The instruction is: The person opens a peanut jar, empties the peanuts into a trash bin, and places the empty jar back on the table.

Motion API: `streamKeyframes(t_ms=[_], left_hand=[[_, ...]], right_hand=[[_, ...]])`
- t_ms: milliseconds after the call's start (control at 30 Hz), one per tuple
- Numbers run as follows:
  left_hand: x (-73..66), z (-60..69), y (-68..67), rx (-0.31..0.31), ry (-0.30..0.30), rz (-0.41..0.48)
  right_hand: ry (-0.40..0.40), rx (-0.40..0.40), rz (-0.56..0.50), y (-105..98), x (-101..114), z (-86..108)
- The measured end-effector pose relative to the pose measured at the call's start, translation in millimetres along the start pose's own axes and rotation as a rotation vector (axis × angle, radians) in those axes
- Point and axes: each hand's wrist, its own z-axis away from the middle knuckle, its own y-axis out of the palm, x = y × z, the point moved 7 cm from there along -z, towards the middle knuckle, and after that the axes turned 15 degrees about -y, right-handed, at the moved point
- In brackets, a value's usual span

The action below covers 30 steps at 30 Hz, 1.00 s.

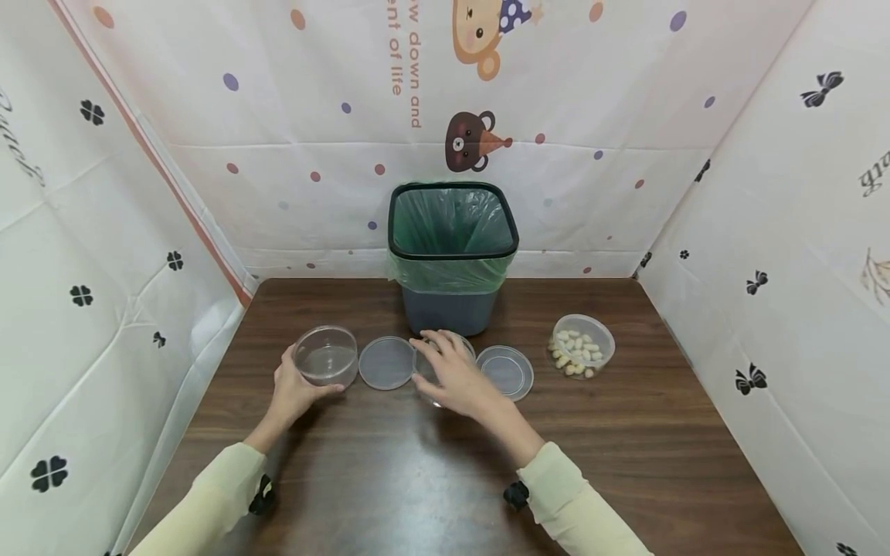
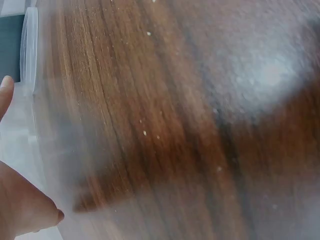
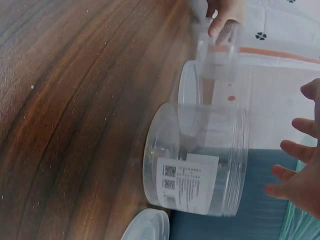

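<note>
At the left of the table, my left hand (image 1: 290,392) grips a clear round plastic tub (image 1: 325,363), its thumb along the near side. My right hand (image 1: 455,380) is over a clear plastic jar (image 3: 197,165) with a printed white label. The right wrist view shows these fingers (image 3: 300,150) spread and apart from the jar's rim. One clear flat lid (image 1: 386,363) lies between the tub and the jar. Another lid (image 1: 506,373) lies right of the jar. In the left wrist view, only part of the left hand (image 2: 25,205) shows at the edge.
Behind the jar stands a grey bin (image 1: 448,310) with a black rim and green liner. Farther right, a clear tub (image 1: 603,349) contains several pale oval pieces (image 1: 575,347). Printed fabric walls (image 1: 278,201) border the brown wooden table (image 1: 389,479).
</note>
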Motion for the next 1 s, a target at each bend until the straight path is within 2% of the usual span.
streamKeyframes(t_ms=[167, 233, 300, 367, 500, 600, 667, 833, 1000], left_hand=[[4.3, 1.1, -0.3, 0.038, -0.030, -0.014], [4.2, 1.2, -1.3, 0.034, -0.038, -0.016], [-0.9, 1.5, -3.2, 0.012, -0.019, -0.016], [-11.7, 2.5, -5.4, -0.024, 0.037, -0.024], [-52.6, 9.8, -4.9, -0.065, 0.245, -0.078], [-89.8, 21.2, 4.2, -0.049, 0.390, -0.143], [-111.8, 30.3, 14.6, -0.023, 0.456, -0.174], [-156.9, 54.5, 55.8, 0.086, 0.588, -0.204], [-204.7, 80.9, 100.2, 0.164, 0.714, -0.164]], right_hand=[[0.017, -0.024, 0.005, -6.9, -10.1, 8.6], [0.027, -0.029, 0.009, -11.8, -15.5, 13.3], [0.046, -0.028, 0.008, -17.3, -22.0, 19.0], [0.067, -0.023, 0.014, -24.2, -29.0, 25.5], [0.114, -0.014, 0.045, -40.2, -45.1, 40.7], [0.153, -0.021, 0.063, -53.4, -58.5, 54.8], [0.181, -0.031, 0.071, -61.5, -67.4, 65.6], [0.230, -0.078, 0.098, -79.1, -90.4, 97.1], [0.324, -0.116, 0.088, -92.3, -109.2, 130.7]])
